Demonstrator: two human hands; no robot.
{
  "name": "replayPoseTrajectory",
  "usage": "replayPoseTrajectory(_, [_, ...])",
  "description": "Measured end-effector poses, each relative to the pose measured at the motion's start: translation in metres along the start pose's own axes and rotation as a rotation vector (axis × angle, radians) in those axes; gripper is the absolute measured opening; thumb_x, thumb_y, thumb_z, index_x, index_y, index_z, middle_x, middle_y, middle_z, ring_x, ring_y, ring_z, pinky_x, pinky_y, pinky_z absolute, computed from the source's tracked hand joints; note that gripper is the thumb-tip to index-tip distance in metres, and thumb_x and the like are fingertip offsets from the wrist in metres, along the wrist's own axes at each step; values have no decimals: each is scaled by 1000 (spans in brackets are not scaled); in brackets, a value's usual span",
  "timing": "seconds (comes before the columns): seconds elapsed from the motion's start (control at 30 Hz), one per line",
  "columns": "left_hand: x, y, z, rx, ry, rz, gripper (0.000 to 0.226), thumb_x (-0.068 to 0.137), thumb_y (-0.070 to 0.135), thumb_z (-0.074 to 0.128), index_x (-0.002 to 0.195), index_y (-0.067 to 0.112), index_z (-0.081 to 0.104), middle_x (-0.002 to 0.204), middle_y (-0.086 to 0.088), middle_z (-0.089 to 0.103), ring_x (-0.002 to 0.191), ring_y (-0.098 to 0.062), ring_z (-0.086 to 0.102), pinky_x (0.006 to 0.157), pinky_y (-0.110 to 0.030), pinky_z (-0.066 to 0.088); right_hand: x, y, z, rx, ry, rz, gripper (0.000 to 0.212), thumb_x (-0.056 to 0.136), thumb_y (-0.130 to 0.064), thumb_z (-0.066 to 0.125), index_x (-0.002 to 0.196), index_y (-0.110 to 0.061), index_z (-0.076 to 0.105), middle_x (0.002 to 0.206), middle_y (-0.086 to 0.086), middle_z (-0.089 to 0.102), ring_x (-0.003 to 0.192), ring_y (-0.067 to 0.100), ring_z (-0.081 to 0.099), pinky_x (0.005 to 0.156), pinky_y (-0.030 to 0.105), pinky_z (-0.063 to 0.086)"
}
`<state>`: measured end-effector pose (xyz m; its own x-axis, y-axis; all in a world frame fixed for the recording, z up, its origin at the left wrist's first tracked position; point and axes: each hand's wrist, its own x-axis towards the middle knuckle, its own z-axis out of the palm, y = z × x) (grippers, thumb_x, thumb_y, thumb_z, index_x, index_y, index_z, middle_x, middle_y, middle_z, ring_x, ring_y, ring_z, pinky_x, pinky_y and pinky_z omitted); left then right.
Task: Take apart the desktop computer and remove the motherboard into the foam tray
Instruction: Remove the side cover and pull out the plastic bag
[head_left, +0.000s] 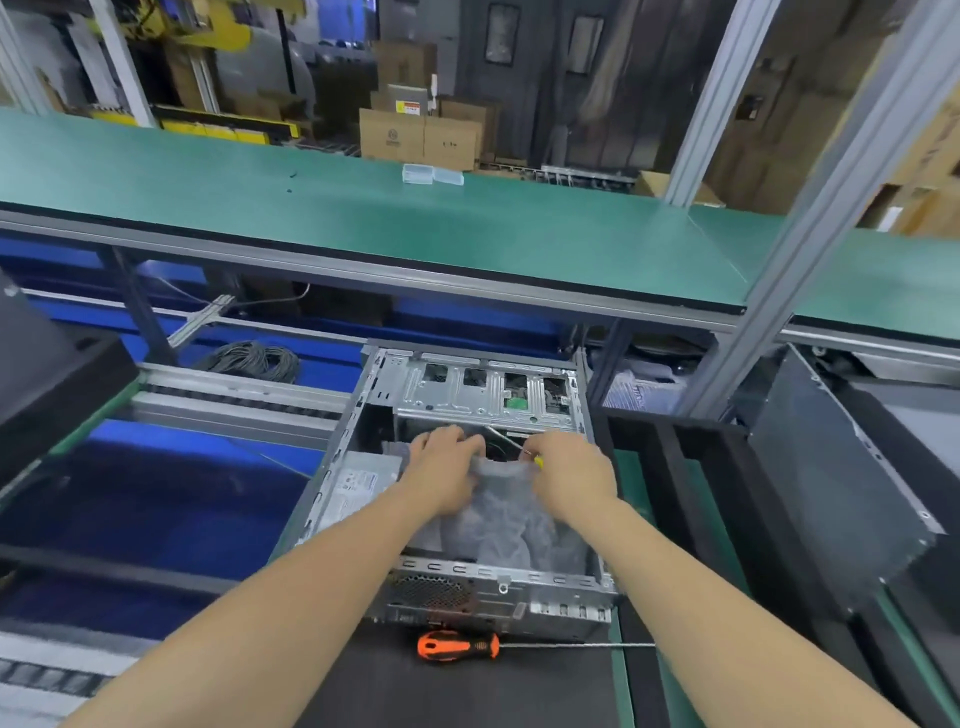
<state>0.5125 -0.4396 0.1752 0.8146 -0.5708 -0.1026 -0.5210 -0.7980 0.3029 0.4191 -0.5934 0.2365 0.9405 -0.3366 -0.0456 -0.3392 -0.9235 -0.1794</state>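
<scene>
An open desktop case (519, 587) lies on its side on the bench in front of me, its steel drive cage (483, 389) at the far end. Inside, a grey translucent bag (509, 519) covers the motherboard area, so the board itself is hidden. My left hand (447, 467) grips the bag's upper edge with curled fingers. My right hand (571, 473) pinches the same edge just to the right, next to a small yellow part (538, 460) and some wires. The power supply (358, 483) sits at the case's left side.
An orange and black screwdriver (462, 646) lies on the dark mat in front of the case. The removed side panel (831, 478) leans at the right. Black foam tray walls (670, 441) stand right of the case. A coil of cable (254, 358) and a green shelf (415, 223) are beyond.
</scene>
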Motion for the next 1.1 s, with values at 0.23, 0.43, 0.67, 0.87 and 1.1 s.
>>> replayPoseTrajectory(0.23, [4,-14,-50,-35,354,-13,75,63,101,44,84,30,59,64,13,57,73,-16,60,83,-38,43,13,23,-46,137,115,2,5,107,-39,45,105,-38,40,95,5,63,85,34,59,73,43,51])
replayPoseTrajectory(0.43, [-6,-53,-93,-550,357,-242,58,54,84,77,83,35,67,80,19,64,82,-10,58,73,-32,47,23,47,-54,320,407,184,61,86,-79,51,70,-21,50,68,-1,60,69,25,61,56,31,41])
replayPoseTrajectory(0.67, [-13,-61,-105,-944,645,-468,30,84,35,82,75,13,63,75,0,67,76,-21,66,63,-35,53,32,65,-60,562,7,117,61,69,-69,85,75,-19,50,58,-8,48,51,17,46,45,27,33])
replayPoseTrajectory(0.87, [-23,-47,-119,-764,729,-494,35,101,29,48,71,12,46,75,-6,54,72,-24,50,56,-34,35,39,66,-63,540,-9,36,25,96,-42,66,89,-19,60,64,-8,64,50,18,54,39,24,37])
replayPoseTrajectory(1.1, [-38,27,-115,-1203,163,-343,36,106,53,37,115,26,59,102,-2,61,91,-26,60,77,-41,51,21,-13,-58,1031,-114,-19,21,76,-31,72,80,-12,64,71,4,64,53,23,51,43,30,32])
